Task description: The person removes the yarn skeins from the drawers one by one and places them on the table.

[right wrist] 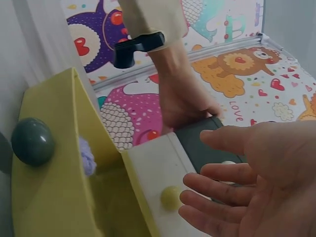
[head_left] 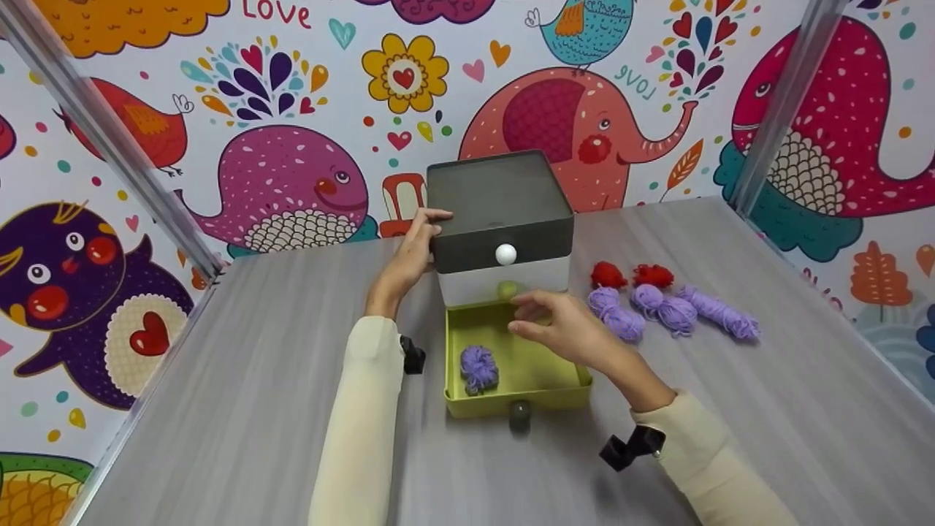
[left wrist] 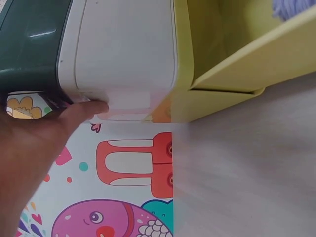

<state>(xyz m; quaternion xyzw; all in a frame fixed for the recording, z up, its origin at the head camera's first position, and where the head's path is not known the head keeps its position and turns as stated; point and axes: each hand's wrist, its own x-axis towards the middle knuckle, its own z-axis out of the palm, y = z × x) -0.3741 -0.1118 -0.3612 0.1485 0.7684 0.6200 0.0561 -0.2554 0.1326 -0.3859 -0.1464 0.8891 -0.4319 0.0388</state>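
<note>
A small three-tier drawer box stands on the table, with a dark grey top tier (head_left: 502, 245), a white middle tier (head_left: 456, 288) and a green bottom drawer (head_left: 482, 406) pulled out. My left hand (head_left: 414, 248) grips the box's upper left side, its fingers reaching onto the dark top. In the left wrist view the thumb (left wrist: 89, 108) lies against the side wall. A purple yarn bundle (head_left: 479, 369) lies inside the green drawer at the left. Above that drawer my right hand (head_left: 562, 325) hovers, fingers relaxed and holding nothing, near the green knob (right wrist: 171, 198) of the white tier.
Right of the box lie two red yarn bundles (head_left: 608, 275) and several purple yarn bundles (head_left: 666, 308). A dark knob (head_left: 519, 416) juts from the green drawer's front. Cartoon-printed walls (head_left: 307, 190) enclose the table (head_left: 277, 409) at the back and sides.
</note>
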